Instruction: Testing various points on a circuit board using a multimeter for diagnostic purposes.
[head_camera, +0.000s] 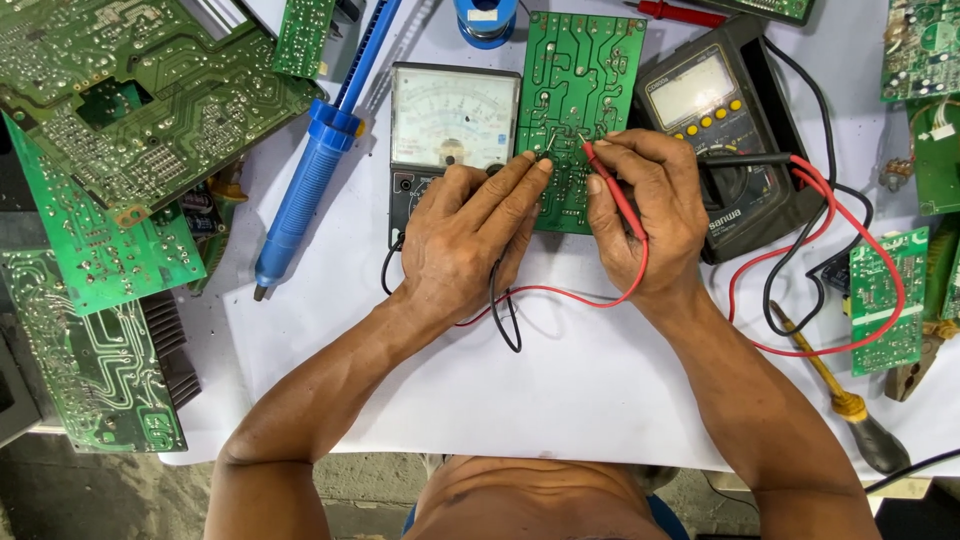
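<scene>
Head view: right hand, red probe on green board

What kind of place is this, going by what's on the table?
Most likely an electronics repair bench. Both hands hold test probes against a green circuit board, an analog meter and a digital multimeter sit beside it, and a blue desoldering pump lies among more boards.

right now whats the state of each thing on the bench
left hand: holds black probe on the green board
right hand: pinches red probe, tip on board
analog meter: lying face up
digital meter: face up, leads plugged in
blue desoldering pump: lying untouched
screwdriver: lying untouched
</scene>
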